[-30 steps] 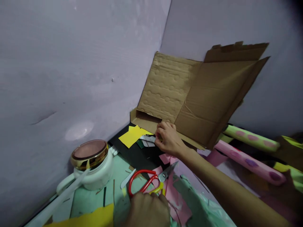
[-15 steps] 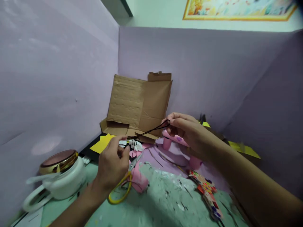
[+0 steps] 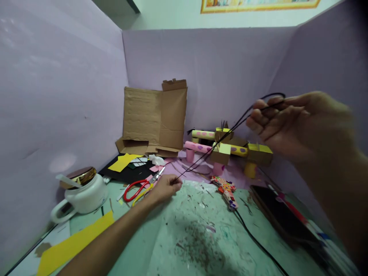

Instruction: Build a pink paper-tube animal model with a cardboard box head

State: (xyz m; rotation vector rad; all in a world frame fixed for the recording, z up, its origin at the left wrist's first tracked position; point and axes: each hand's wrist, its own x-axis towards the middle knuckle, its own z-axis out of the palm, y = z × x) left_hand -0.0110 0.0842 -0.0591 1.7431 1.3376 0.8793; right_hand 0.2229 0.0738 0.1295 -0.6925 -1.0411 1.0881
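A thin black cord (image 3: pixel 236 125) is stretched diagonally between my two hands above the table. My left hand (image 3: pixel 166 188) is low over the table, fingers pinched on the cord's lower end. Raised at the right, my right hand (image 3: pixel 299 119) holds the looped upper end at its thumb and fingers; the hand is partly blurred. Beside my left hand lie scissors (image 3: pixel 134 190) with red and yellow handle loops, partly covered by the hand. Below the cord rests a colourful patterned glue gun (image 3: pixel 225 189) with a black power lead.
An opened cardboard box (image 3: pixel 155 115) leans at the back wall. Spotted paper-tube models (image 3: pixel 198 147) with box ends stand right of it. A white mug (image 3: pixel 87 195) is at left, near yellow paper (image 3: pixel 77 239). A dark flat case (image 3: pixel 281 214) lies at right. Dark scraps litter the tabletop.
My right hand has moved up and right, drawing the bunched cord out into a long stretch. My left hand has lowered toward the table. The view has shifted, showing more of the right side.
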